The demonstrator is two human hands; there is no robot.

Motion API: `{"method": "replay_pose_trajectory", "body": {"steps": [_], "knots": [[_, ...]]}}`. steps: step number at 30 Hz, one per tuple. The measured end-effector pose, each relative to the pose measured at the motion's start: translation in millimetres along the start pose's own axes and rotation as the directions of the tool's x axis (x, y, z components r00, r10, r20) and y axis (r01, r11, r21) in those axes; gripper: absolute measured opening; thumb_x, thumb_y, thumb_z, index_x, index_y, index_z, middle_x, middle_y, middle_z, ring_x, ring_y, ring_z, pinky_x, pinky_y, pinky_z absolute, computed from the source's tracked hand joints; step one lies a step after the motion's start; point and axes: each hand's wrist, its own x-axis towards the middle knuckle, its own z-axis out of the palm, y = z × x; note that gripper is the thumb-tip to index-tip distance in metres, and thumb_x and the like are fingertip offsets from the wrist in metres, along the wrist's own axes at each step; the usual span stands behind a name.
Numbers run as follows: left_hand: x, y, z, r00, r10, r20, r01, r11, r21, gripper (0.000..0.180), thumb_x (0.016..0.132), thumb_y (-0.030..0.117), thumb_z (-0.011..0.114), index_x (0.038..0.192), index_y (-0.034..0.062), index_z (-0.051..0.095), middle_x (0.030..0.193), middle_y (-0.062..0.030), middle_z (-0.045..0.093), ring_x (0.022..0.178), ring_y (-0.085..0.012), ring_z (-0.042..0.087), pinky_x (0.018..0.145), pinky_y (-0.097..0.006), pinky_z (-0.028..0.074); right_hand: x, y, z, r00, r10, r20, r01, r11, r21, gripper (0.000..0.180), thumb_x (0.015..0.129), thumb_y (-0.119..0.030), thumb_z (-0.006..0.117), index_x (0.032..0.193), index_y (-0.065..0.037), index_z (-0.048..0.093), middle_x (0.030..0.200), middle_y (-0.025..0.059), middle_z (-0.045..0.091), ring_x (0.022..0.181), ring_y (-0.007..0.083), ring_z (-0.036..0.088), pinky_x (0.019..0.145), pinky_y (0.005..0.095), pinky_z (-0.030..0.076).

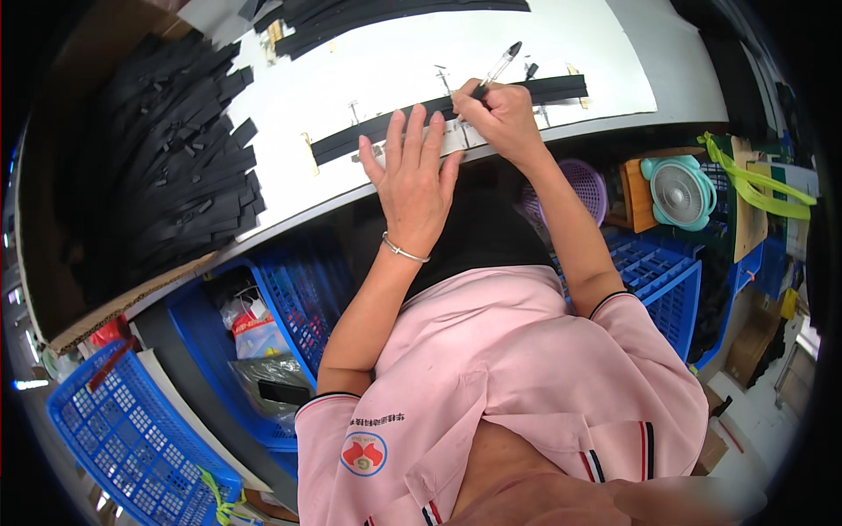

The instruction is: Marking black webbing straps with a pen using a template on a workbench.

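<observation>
A long black fabric strip [557,89] lies across the white tabletop, with a small black zipper pull [531,70] at its far edge near the right end. My left hand [412,188] rests flat, its fingers spread over the strip's near edge. Beside those fingers, a pale, ruler-like piece [454,138] lies along the strip, partly covered. In my right hand [507,118] is a clear-barrelled pen [503,64] with a dark grip. The fingers pinch it low over the strip, and they hide its tip.
Black strips with zipper pulls are heaped in a cardboard box [53,337] on the left. More black strips [368,26] lie at the far side of the white table [351,210]. Below it stand blue baskets [140,430], a purple basket [583,188] and a turquoise fan [682,193].
</observation>
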Motion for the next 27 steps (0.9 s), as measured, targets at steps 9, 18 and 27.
{"method": "replay_pose_trajectory", "body": {"steps": [9,18,27], "knots": [[-2,0,-1,0.999,0.017,0.029,-0.018,0.999,0.04,0.054,0.093,0.028,0.073,0.143,0.0135,0.058,0.15,-0.0078,0.053,0.144,-0.0281,0.042,0.12,-0.058,0.014,-7,5,-74,0.961,0.085,-0.262,0.014,0.935,0.354,0.018,0.097,-0.01,0.059,0.087,-0.001,0.072,0.08,0.0028,0.07,0.065,0.0046,0.055,0.06,0.0202,0.044],[11,20,0,0.999,-0.027,0.037,0.027,1.0,0.016,0.053,0.091,0.027,0.075,0.14,0.0115,0.06,0.148,-0.008,0.055,0.144,-0.0334,0.041,0.12,-0.058,0.013,-3,48,-89,0.944,0.126,-0.305,-0.057,0.973,0.224,0.019,0.097,-0.016,0.065,0.087,-0.002,0.074,0.065,-0.0012,0.062,0.061,0.0034,0.052,0.054,0.0212,0.038],[91,62,54,0.964,0.246,0.101,-0.158,0.837,-0.524,0.035,0.095,0.013,0.065,0.129,0.0076,0.064,0.133,-0.0118,0.064,0.146,-0.0333,0.04,0.121,-0.057,0.015,-2,43,-88,0.934,0.156,-0.321,-0.057,0.954,0.295,0.019,0.097,-0.016,0.065,0.087,-0.002,0.073,0.066,-0.0008,0.062,0.06,0.0039,0.052,0.054,0.0222,0.039]]}}
